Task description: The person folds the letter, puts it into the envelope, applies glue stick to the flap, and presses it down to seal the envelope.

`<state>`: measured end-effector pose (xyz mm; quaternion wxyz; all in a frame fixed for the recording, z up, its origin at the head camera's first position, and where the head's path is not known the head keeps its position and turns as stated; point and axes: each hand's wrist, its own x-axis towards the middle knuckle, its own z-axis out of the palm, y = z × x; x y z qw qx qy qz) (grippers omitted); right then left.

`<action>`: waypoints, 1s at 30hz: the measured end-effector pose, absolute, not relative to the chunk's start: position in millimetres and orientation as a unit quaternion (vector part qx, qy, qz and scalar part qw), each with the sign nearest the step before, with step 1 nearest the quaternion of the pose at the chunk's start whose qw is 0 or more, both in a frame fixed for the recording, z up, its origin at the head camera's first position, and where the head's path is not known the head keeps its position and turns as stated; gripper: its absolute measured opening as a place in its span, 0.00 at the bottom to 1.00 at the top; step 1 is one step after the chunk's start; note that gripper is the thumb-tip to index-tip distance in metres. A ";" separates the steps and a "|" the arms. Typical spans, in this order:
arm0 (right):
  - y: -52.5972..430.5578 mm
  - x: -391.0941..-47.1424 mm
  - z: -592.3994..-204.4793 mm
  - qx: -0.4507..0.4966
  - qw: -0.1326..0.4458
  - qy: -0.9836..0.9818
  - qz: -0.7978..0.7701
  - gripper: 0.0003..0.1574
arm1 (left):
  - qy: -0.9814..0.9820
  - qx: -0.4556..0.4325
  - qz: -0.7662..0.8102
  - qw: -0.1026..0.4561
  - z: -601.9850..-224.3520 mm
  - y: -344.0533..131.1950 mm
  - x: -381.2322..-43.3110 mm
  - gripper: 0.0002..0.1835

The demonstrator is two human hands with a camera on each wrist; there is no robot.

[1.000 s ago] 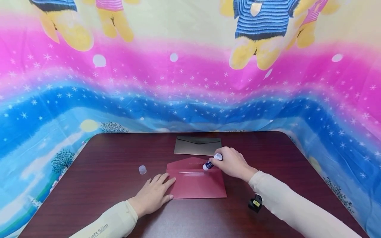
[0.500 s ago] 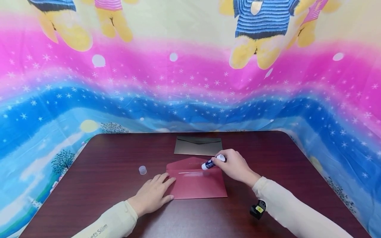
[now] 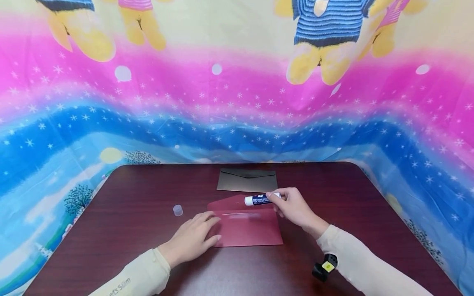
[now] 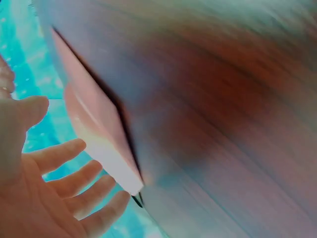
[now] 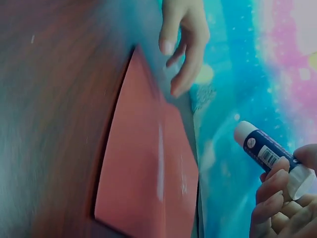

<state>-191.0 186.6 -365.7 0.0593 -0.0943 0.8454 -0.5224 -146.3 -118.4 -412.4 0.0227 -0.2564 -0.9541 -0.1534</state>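
Observation:
A red envelope (image 3: 248, 232) lies on the dark wooden table with its flap spread away from me. A whitish, shiny glue streak (image 3: 238, 214) runs along it just below the fold. My right hand (image 3: 296, 207) grips a glue stick (image 3: 261, 199) by its base, held nearly level above the flap, its white end pointing left. The right wrist view shows the barcode on the barrel of the glue stick (image 5: 267, 151). My left hand (image 3: 194, 236) hovers at the envelope's left edge, fingers loosely spread and holding nothing; the left wrist view shows its bare palm (image 4: 44, 208).
A small translucent cap (image 3: 177, 210) stands on the table (image 3: 140, 230) left of the envelope. Behind the red envelope lies a closed dark grey-brown envelope (image 3: 246, 181). A patterned cloth (image 3: 237, 107) hangs behind and at both sides of the table.
My right hand has lifted the glue stick off the envelope and turned it from slanted to nearly level. My left hand has risen slightly from the envelope's left edge.

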 end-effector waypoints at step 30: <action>149.4 -153.8 -374.3 -0.101 0.246 0.612 -0.745 0.26 | -0.754 -0.047 -0.652 -0.067 -374.8 -62.2 -144.7 0.26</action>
